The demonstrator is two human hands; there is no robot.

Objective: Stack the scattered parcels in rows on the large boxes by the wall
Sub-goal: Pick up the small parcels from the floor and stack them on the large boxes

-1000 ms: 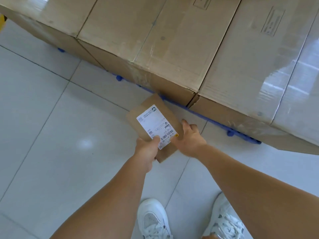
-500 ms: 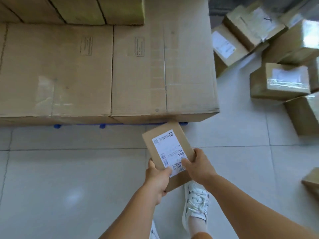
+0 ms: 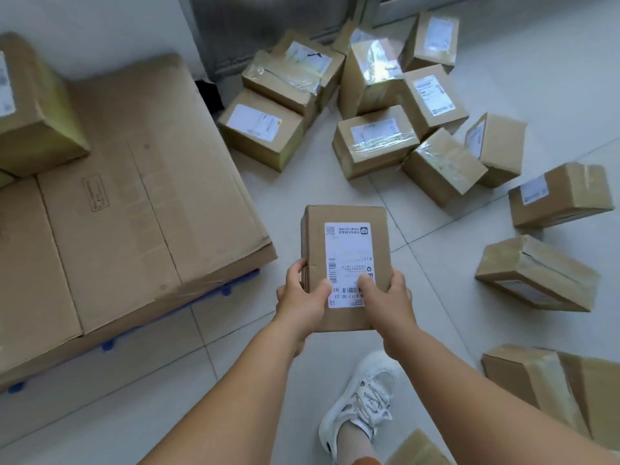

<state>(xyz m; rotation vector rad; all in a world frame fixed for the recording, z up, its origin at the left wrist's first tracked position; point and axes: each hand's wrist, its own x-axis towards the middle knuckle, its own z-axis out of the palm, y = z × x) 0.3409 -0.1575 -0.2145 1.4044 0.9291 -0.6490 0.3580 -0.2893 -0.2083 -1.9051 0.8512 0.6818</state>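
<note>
A small brown parcel (image 3: 345,243) with a white shipping label faces up in front of me, held above the tiled floor. My left hand (image 3: 300,300) grips its near left edge, thumb on top. My right hand (image 3: 387,303) grips its near right edge, thumb on the label. The large flat boxes (image 3: 141,203) lie to the left by the wall on a blue pallet. One parcel (image 3: 33,115) sits on them at the far left. Several scattered parcels (image 3: 375,142) lie on the floor ahead and to the right.
More parcels lie at the right (image 3: 536,273) and lower right (image 3: 550,387). A grey metal door (image 3: 261,25) stands behind the pile. My white shoe (image 3: 362,404) is on the tiles below the parcel. Bare floor runs between the large boxes and the pile.
My view has swung right from the large boxes toward the scattered pile. The held parcel has turned so its long side points away from me; both hands kept their grip.
</note>
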